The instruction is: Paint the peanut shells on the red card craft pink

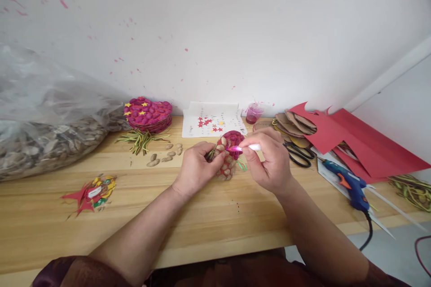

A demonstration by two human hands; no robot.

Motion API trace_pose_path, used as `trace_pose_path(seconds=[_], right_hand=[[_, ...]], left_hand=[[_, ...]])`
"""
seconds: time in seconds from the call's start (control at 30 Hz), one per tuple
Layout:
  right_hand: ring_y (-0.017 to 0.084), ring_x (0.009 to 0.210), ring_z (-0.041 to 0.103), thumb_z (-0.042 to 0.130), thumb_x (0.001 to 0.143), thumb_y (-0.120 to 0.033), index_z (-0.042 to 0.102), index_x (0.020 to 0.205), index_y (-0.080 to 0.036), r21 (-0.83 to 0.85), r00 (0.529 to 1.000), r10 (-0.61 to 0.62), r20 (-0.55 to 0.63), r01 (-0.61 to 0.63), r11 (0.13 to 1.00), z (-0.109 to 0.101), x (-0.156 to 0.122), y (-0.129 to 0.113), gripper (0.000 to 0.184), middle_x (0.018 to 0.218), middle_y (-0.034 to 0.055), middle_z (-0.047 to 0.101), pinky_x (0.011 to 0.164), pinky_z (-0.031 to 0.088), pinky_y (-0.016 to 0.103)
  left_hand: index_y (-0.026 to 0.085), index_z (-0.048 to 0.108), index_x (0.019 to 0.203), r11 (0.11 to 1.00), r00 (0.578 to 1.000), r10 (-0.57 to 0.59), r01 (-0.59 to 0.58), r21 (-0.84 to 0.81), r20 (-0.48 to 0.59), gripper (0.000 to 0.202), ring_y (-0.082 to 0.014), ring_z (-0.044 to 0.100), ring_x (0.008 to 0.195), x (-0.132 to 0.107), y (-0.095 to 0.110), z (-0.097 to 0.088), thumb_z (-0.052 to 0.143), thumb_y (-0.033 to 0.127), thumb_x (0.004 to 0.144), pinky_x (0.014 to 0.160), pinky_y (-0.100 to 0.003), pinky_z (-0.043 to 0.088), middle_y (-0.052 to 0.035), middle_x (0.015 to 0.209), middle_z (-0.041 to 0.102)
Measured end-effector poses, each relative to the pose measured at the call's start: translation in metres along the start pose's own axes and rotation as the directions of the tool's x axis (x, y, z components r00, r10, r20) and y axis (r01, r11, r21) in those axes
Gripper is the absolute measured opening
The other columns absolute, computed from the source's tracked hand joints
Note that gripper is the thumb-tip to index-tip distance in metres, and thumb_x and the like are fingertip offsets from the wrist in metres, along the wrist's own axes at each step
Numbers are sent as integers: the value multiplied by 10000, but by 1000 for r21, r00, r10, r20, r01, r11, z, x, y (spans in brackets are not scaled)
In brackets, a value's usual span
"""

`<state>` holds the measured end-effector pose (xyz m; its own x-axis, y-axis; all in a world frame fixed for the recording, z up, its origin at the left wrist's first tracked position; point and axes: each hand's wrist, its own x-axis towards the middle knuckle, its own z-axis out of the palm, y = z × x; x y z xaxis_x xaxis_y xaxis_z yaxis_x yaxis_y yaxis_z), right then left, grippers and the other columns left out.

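Note:
My left hand is closed on the left edge of a small craft piece covered with peanuts. Its upper right part is painted magenta, while the lower peanuts keep their natural tan. My right hand pinches a white-handled paintbrush. The brush's magenta-wet tip touches the peanuts near my left thumb. Some thin green strands show beside my left fingers, and a green loop hangs at the piece's right side. Behind the piece lies a white paper with small red and yellow stars.
Magenta-painted pieces are stacked at back left, near loose peanuts and a large bag of peanuts. A cup of magenta paint stands behind. Rightward lie scissors, red paper and a blue glue gun.

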<state>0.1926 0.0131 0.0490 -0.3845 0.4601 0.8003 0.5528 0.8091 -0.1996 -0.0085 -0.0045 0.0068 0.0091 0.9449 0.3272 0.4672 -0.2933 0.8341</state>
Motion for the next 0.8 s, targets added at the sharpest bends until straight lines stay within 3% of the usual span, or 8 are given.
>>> trace_pose_path(seconds=[0.23,0.8], right_hand=[[204,845,636,611,980,-183,642,966,-246,-21,998,5,-58,-6,1000,2,-2,3,71,849,6,750,848,442,413],[207,862,626,563,999,-200,616,929,-242,-27,998,-19,60,20,999,-3,0,-2,98,837,7,734,822,410,406]], left_hand=[[209,605,674,1000,1000,-8,8,14,2,279,-154,493,637,0,2,-1,669,364,897,627,-302,371,16,652,557],[205,627,677,999,1000,8,-8,32,9,276,-165,539,671,-1,2,-1,671,351,908,653,-294,409,6,669,593]])
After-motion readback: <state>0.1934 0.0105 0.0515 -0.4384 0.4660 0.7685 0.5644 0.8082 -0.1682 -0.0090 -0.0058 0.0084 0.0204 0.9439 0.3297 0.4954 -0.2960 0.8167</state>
